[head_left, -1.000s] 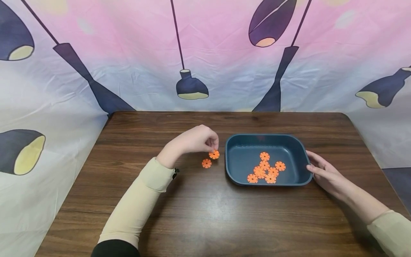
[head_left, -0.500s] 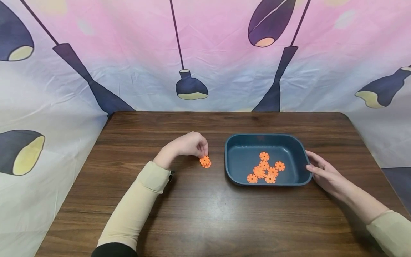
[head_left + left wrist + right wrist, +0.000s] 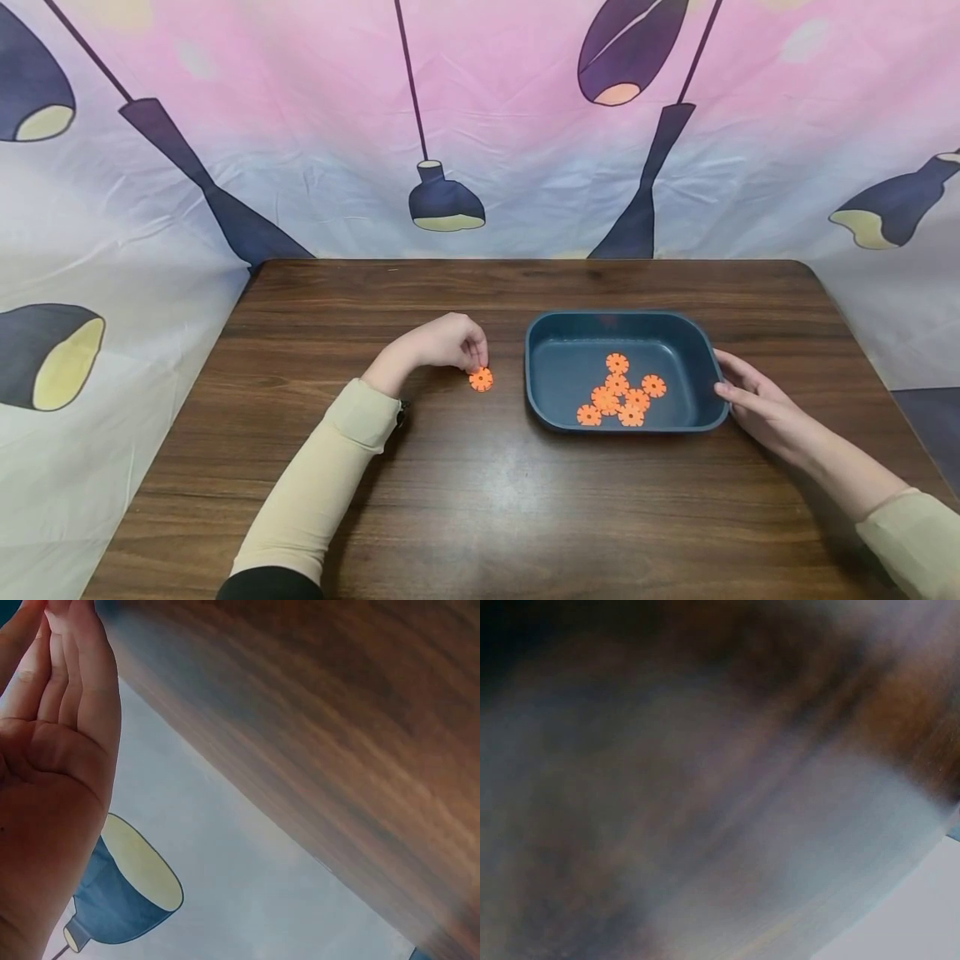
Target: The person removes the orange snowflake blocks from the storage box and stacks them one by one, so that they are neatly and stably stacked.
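My left hand point(image 3: 447, 343) is left of the tray, fingertips and thumb bent down to pinch an orange notched plastic disc point(image 3: 481, 379) at table height. Only one outline shows there; a second disc beneath it cannot be made out. The left wrist view has the palm and fingers point(image 3: 64, 712) along its left side, with the fingertips cut off at the top and no disc in sight. My right hand point(image 3: 761, 408) grips the right end of a dark blue tray point(image 3: 536, 367), thumb at the rim. Several matching orange discs point(image 3: 617, 384) lie inside, some overlapping.
The brown wood-grain table point(image 3: 480, 508) carries the tray right of centre. Behind its far edge hangs a cloth point(image 3: 315, 192) printed with lamps. The right wrist view is mostly blurred, with brown table surface point(image 3: 922, 712) at its upper right.
My left hand has moved left and slightly toward me, bringing its disc over the one lying on the table; their outlines now coincide. The right hand and tray have stayed in place.
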{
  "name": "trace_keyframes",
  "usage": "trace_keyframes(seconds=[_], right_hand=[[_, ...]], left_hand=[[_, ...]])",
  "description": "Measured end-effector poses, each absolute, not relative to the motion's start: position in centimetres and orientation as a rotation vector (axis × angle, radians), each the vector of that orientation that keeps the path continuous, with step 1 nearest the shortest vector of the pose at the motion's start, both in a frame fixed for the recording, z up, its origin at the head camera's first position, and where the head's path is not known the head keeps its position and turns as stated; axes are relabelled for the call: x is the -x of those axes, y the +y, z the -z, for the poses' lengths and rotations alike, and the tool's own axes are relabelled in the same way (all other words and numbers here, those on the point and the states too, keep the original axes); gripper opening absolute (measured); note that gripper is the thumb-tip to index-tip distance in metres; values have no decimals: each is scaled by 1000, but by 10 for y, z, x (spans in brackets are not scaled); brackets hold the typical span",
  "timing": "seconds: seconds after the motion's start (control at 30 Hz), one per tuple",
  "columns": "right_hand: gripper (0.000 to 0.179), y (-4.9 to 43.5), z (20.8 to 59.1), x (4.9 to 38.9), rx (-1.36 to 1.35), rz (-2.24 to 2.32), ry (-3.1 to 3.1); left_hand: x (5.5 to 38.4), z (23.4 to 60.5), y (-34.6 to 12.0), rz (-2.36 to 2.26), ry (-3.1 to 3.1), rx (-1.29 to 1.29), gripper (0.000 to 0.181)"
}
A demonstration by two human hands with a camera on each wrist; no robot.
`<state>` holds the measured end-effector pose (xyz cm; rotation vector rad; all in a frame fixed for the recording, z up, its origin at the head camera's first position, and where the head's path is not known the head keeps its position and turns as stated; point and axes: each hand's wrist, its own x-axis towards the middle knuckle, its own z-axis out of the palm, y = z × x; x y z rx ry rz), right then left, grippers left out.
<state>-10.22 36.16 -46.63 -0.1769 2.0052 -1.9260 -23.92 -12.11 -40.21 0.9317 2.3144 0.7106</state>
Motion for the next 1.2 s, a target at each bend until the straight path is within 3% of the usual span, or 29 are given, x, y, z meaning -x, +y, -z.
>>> trace_keyframes(seconds=[1.2], right_hand=[[46, 361, 468, 103, 260, 2024, 1935]], left_hand=[[244, 409, -124, -732, 2307, -941, 9]])
